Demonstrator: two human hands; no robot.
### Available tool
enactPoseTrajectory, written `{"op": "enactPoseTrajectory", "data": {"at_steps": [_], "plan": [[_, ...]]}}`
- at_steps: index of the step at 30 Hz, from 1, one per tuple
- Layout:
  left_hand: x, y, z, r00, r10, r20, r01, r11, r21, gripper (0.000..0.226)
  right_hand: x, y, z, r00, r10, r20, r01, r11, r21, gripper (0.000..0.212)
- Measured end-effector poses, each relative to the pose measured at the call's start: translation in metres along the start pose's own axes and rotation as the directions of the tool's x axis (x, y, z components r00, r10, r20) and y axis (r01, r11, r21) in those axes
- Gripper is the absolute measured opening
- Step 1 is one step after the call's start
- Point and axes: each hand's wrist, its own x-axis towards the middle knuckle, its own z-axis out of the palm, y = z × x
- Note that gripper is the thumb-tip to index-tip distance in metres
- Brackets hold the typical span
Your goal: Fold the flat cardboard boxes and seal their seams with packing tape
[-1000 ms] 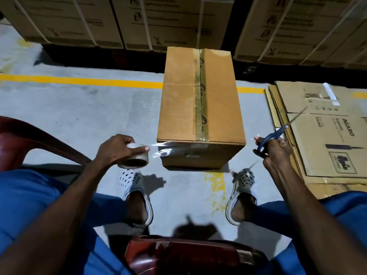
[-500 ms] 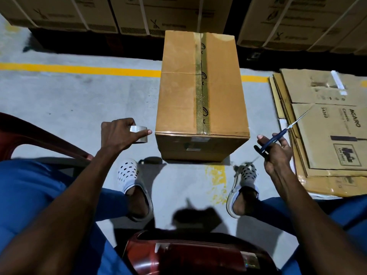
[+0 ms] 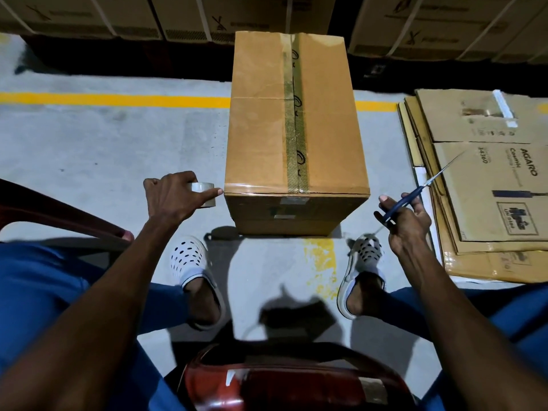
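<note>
A folded brown cardboard box (image 3: pixel 293 129) stands on the grey floor (image 3: pixel 103 149) between the person's feet, its top seam sealed by a yellowish tape strip, with clear tape glinting along the near top edge. The left hand (image 3: pixel 175 197) grips a roll of clear packing tape (image 3: pixel 204 194), forefinger tip touching the box's near left corner. A second ago a stretch of tape ran from roll to box; now the roll sits right beside the corner. The right hand (image 3: pixel 406 215) holds blue-handled scissors (image 3: pixel 415 191), blades pointing away. The flat cardboard stack (image 3: pixel 489 173) at right reads "AGARO".
</note>
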Motion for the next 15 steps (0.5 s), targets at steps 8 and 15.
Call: {"op": "enactPoseTrajectory", "data": {"at_steps": [8,15], "plan": [[0.004,0.002,0.002,1.000,-0.023,0.017,0.024,1.000,-0.014,0.057,0.009,0.006,0.010,0.999,0.027,-0.019,-0.027,1.000,-0.010,0.045],[0.010,-0.003,0.009,1.000,-0.003,0.002,0.003,1.000,0.012,0.063,0.022,0.009,0.018,0.994,0.106,0.025,-0.105,0.994,-0.021,0.045]]}}
